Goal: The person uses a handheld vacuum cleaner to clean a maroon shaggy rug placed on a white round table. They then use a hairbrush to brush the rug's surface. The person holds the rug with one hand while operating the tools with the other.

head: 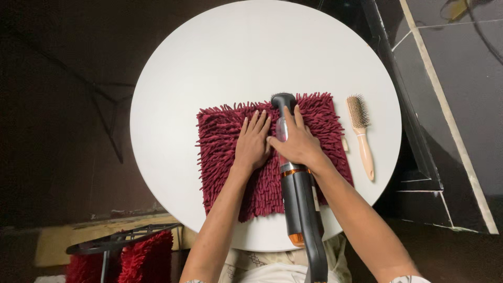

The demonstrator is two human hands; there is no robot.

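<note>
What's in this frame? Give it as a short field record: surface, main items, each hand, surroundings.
surface: round white table
mat: dark red shaggy chenille mat, lying flat on the table
tool: black handheld vacuum with clear middle and orange bands, nozzle on the mat's far edge
left hand: flat, fingers spread, pressing the mat
right hand: laid over the vacuum's clear section
brush: peach plastic hairbrush, on the table right of the mat, untouched
floor side: black rack with more red shaggy fabric, lower left
</note>
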